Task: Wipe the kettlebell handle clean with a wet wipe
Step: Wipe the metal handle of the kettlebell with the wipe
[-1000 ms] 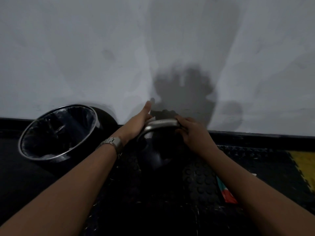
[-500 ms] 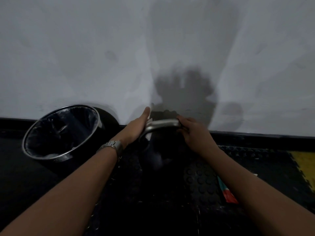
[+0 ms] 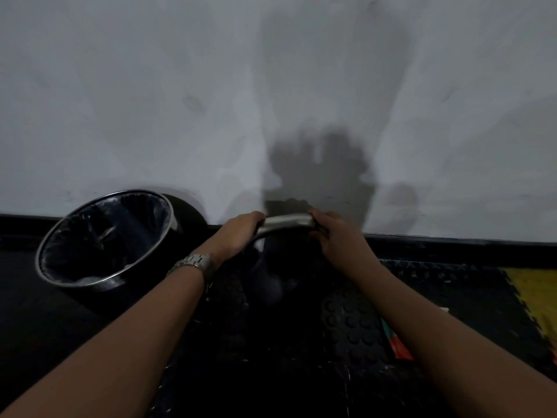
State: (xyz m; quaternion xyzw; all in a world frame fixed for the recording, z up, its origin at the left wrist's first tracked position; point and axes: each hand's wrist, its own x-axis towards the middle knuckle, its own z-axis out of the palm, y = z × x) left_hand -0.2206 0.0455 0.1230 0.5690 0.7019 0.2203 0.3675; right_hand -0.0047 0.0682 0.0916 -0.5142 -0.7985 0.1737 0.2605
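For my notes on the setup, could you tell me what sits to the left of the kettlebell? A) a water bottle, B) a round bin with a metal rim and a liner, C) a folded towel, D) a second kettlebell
B: a round bin with a shiny metal rim and a plastic liner stands by the wall, left of the kettlebell.

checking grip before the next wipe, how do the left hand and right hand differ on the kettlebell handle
The left hand wraps the left end of the kettlebell handle; the right hand grips the right end. The left wrist carries a metal watch; the right wrist is bare. The trash bin sits by the left hand, not the right. Both curl round the handle; no wipe shows.
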